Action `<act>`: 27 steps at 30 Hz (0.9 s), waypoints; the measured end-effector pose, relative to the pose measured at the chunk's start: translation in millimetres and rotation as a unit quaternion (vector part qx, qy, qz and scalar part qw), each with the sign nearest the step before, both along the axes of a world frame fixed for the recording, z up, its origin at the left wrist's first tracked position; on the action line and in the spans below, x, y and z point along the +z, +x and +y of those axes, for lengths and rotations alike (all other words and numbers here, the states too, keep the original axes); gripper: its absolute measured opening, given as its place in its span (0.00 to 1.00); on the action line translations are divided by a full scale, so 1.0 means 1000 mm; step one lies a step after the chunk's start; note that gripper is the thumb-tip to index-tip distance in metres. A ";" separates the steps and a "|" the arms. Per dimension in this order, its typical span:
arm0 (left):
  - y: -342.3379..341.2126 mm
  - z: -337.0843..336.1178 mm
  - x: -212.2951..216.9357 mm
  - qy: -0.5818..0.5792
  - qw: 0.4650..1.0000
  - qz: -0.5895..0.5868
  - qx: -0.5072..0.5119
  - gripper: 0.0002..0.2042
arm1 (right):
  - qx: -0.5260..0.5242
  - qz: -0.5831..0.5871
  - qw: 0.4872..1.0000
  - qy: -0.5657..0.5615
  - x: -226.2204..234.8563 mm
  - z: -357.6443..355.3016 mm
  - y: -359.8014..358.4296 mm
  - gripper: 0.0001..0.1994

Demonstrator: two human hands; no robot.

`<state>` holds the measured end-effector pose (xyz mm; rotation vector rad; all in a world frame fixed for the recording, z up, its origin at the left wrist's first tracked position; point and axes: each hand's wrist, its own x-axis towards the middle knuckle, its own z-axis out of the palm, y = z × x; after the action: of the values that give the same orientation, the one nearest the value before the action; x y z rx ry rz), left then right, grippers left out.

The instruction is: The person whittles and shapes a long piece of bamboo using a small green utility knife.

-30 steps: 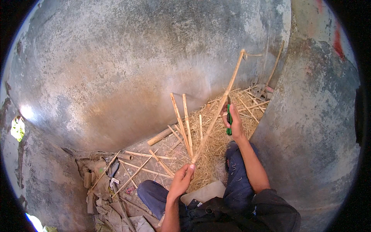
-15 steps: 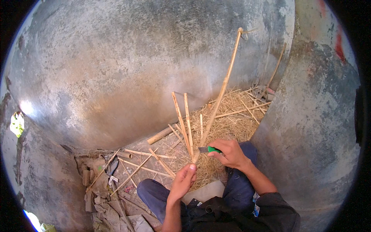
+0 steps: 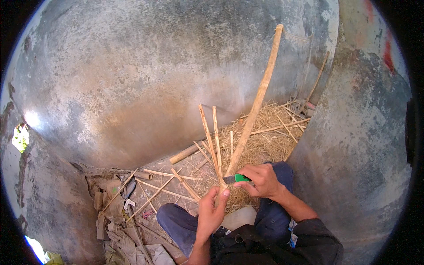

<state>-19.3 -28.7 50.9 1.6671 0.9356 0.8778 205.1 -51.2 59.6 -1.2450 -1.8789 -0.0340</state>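
Note:
A long split bamboo strip (image 3: pixel 260 92) slants up and away to the right from my hands, its broad pale face turned toward me. My left hand (image 3: pixel 212 212) is closed round its near end, thumb on top. In my right hand (image 3: pixel 261 180) is a knife (image 3: pixel 240 177) with a green handle; its short dark blade rests against the strip just beyond my left thumb. Two thin bamboo strips (image 3: pixel 216 137) stand up behind the left hand, their lower ends close to the blade. Whether these touch the held strip I cannot tell.
Shavings (image 3: pixel 269 128) pile up ahead and to the right. Several loose bamboo strips (image 3: pixel 165 190) and a bamboo pole (image 3: pixel 184 153) lie on the ground at left. Cloth scraps (image 3: pixel 126 238) are at lower left. Curved grey walls (image 3: pixel 132 79) rise closely around my bent legs.
The held strip has turned from its narrow edge to its broad face, and its far end sits slightly higher. The knife has moved slightly down, toward my left thumb.

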 end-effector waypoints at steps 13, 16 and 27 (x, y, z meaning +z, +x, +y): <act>-0.006 -0.002 -0.001 -0.013 0.999 0.039 0.026 0.16 | -0.013 -0.009 0.999 0.044 0.012 0.015 -0.001 0.15; -0.009 0.000 -0.004 0.003 0.999 0.046 0.023 0.18 | -0.018 -0.023 0.999 0.039 0.014 0.017 0.002 0.15; -0.034 -0.018 -0.039 -0.045 0.996 0.079 -0.007 0.20 | -0.199 0.043 0.975 0.090 0.003 0.053 0.084 0.20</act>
<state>-53.0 -47.1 11.5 1.6818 1.0536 0.6924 288.8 1.6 63.1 -1.4494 -1.4913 -0.3516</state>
